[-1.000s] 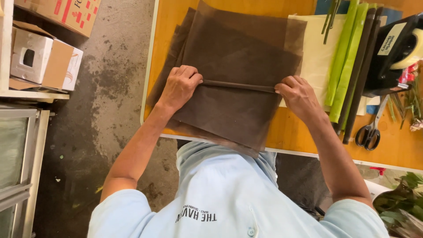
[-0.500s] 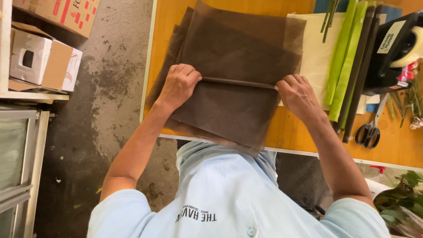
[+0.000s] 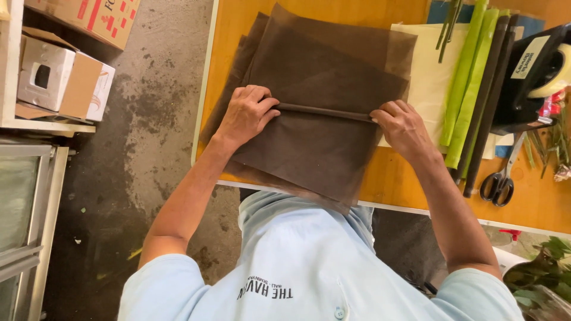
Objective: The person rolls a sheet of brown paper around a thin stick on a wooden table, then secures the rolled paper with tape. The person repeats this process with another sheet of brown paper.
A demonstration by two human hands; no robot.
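**Brown wrapping sheets, pinched along a fold**

Brown wrapping sheets [image 3: 321, 89] lie stacked on the orange table [image 3: 535, 202], the near edge hanging over its front. They look thin, light and limp, likely to slide over one another, so gripping at the raised crease seems safest. The left hand [image 3: 245, 116] and right hand [image 3: 404, 128] each have fingers closed on one end of that crease. Green rolls [image 3: 470, 77] and scissors [image 3: 498, 181] lie to the right.

Tape dispenser [image 3: 544, 77] cut off at right edge
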